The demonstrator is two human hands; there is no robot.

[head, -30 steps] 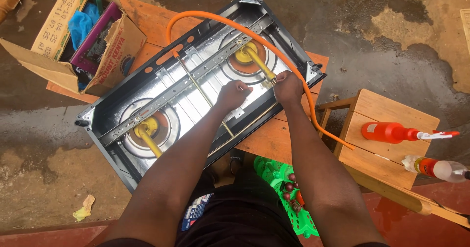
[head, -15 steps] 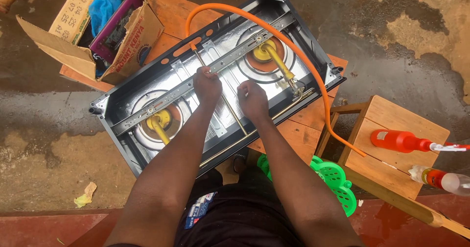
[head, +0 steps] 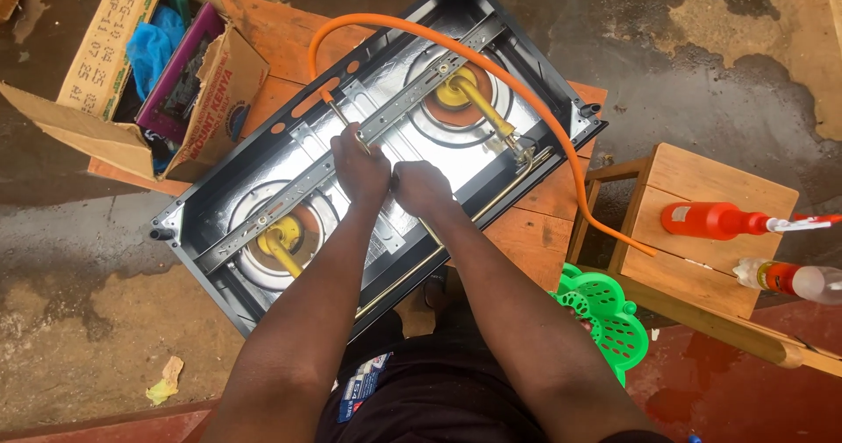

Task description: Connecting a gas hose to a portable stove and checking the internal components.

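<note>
Lying upside down across the wooden tabletop (head: 544, 202), the two-burner gas stove (head: 377, 145) had its open underside facing up, and both hands met at its middle. The left hand (head: 360, 167) was closed around a thin metal rod (head: 338, 114) just beside the long slotted metal bar (head: 351, 149) that ran from burner to burner. The right hand (head: 421, 189) lay touching it on the right, fingers curled down onto the shiny inner pan; whether they gripped anything could not be told. The stove showed a black frame, a silvery reflective lining, and two yellowish brass burner tubes (head: 478, 105), one near left, one far right. An orange hose (head: 526, 101) arched over the far side and trailed off to the right. A cardboard box (head: 114, 48) stood at far left.
</note>
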